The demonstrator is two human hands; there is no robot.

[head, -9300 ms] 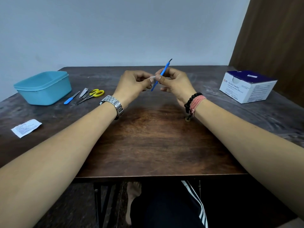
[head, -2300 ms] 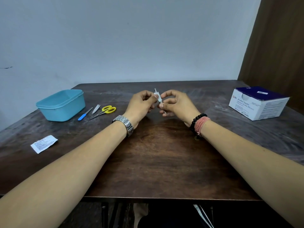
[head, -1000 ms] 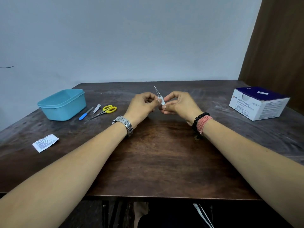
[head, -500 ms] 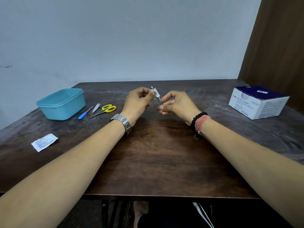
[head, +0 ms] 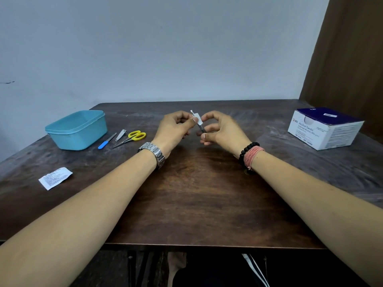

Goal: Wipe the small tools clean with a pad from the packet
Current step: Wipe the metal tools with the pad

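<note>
Paper lies furthest left: a torn white printed sachet wrapper (head: 55,178) sits flat on the dark wooden table (head: 192,195), near its left edge and well apart from everything else. Behind it and to the right stands a light blue plastic tub (head: 76,129), open at the top. Just beside the tub lie three small tools in a row: a nail file with a blue handle (head: 107,141), a silver metal nail clipper (head: 120,135), and a pair of small scissors with yellow handles (head: 130,138), the file and scissors pointing roughly toward the near left.

Above the middle of the table, the left hand (head: 176,129), with a steel link watch (head: 153,155) at the wrist, has its fingers curled and pinches a small white folded pad (head: 198,119) between thumb and fingertips. The pad is wrapped around the upper part of a thin grey metal tool (head: 202,128), whose white tip shows above the pad. The right hand (head: 221,130), wearing a black bead bracelet (head: 245,153) and pink thread band (head: 253,155), curls around the tool's lower end and holds it tilted between the two hands, clear of the tabletop.

Far right, a white and dark blue cardboard box labelled Alcohol Swabs (head: 325,130) rests near the table's back corner, well apart from the hands.
</note>
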